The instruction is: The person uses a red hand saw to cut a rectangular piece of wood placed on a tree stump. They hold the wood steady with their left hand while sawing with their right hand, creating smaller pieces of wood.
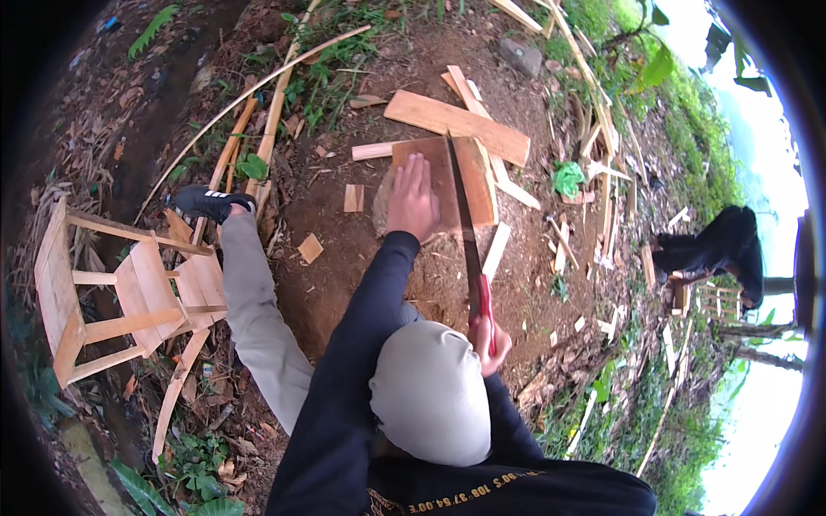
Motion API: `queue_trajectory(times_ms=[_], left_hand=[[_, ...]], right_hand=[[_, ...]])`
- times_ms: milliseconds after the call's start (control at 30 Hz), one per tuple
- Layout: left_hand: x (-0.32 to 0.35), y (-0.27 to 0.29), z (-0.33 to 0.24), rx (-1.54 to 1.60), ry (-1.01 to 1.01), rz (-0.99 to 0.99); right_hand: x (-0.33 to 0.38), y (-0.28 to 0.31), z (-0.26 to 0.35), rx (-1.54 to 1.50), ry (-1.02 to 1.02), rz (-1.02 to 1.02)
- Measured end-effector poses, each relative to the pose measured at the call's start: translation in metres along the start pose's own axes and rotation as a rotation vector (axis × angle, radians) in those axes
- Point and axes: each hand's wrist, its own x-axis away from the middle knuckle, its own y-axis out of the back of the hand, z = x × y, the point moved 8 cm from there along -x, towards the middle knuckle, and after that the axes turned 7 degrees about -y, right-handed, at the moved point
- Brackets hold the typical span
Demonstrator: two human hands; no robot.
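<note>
My right hand (490, 342) is closed around the red handle of a handsaw (465, 202). Its long dark blade points away from me and lies across a short, wide reddish-brown board (422, 159), with a lighter wood part (477, 185) to the right of the blade. On the board's left portion, my left hand (415, 205) lies flat, fingers stretched forward, pressing from above. Beyond the saw tip rests a longer orange-brown plank (456, 120), slanting over thinner strips. The support under the board is mostly hidden.
Small square offcuts (310, 248) lie on the dirt at left. A wooden chair-like frame (129, 292) stands far left beside my outstretched leg. Long strips (607, 129) and a green plastic bag (568, 179) are at right. Another person (718, 249) bends over farther right.
</note>
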Motion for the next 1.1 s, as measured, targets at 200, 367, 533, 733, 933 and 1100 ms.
queue_trajectory(times_ms=[200, 367, 533, 733, 933, 1100], left_hand=[[-0.007, 0.003, -0.009, 0.025, 0.017, -0.023], [-0.004, 0.003, -0.011, 0.03, 0.018, -0.03], [-0.006, 0.003, -0.013, 0.036, 0.015, -0.033], [-0.005, -0.002, -0.009, 0.021, 0.017, -0.012], [-0.001, -0.003, -0.014, 0.047, 0.028, 0.0], [-0.006, 0.0, -0.003, -0.001, 0.02, -0.01]], right_hand=[[-0.057, -0.031, -0.019, -0.061, 0.008, -0.005], [0.002, 0.009, -0.007, 0.007, -0.008, -0.011], [-0.065, -0.03, -0.02, 0.048, 0.084, 0.016], [-0.013, -0.006, -0.008, 0.022, 0.077, -0.055], [-0.063, -0.035, -0.031, -0.112, -0.005, 0.057], [-0.012, -0.007, -0.013, 0.032, 0.055, 0.009]])
